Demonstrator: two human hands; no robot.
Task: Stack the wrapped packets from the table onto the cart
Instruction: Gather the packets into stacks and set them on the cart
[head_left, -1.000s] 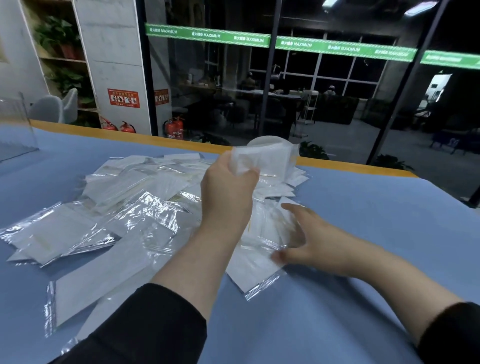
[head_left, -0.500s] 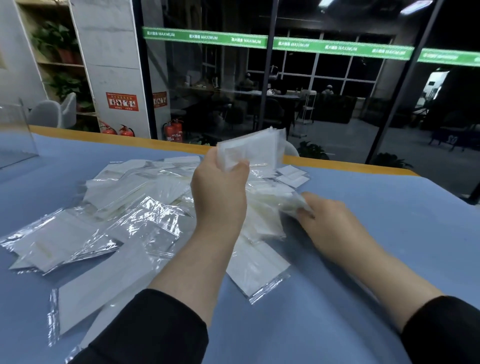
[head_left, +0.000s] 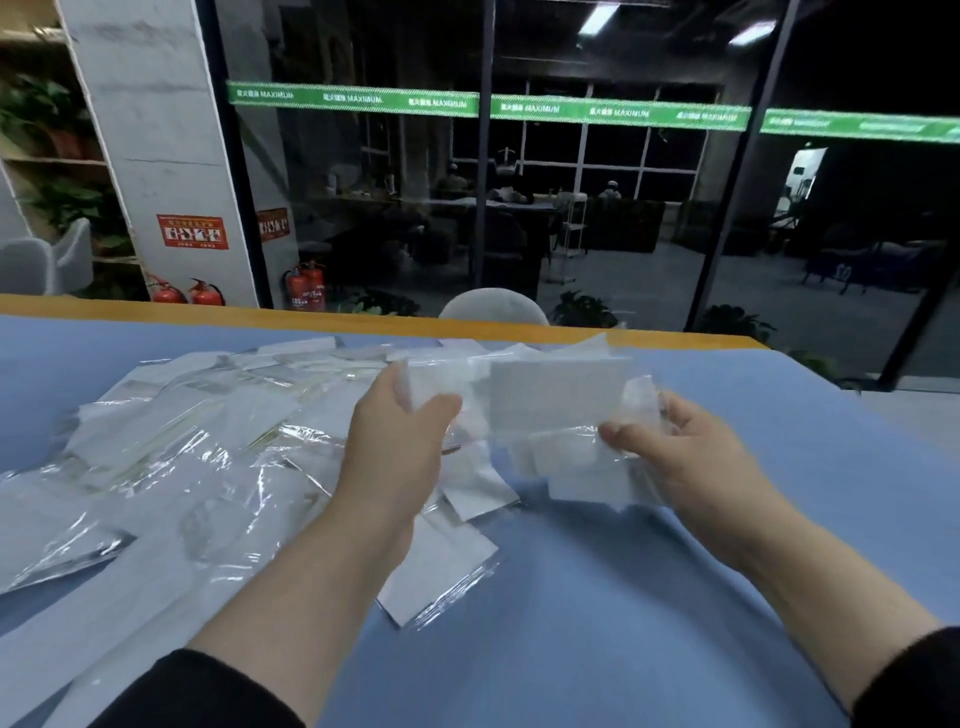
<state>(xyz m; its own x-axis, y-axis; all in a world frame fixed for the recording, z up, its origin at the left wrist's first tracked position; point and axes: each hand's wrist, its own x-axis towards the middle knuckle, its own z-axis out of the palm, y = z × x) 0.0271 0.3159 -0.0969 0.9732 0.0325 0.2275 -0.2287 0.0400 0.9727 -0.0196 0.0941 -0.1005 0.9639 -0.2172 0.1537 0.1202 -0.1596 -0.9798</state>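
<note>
Both hands were raised just above the blue table (head_left: 701, 597), near its far edge: the left hand (head_left: 400, 441) pinched one end of a small bunch of wrapped packets (head_left: 556, 400) & the right hand (head_left: 691, 457) pinched the other end, thumb on top, prob. to square them into a neat bundle before carrying. The loose pile of packets (head_left: 171, 467) sprawled across the table's left half toward the far edge. No cart or other container was in view, so nothing could be said of its contents.
</note>
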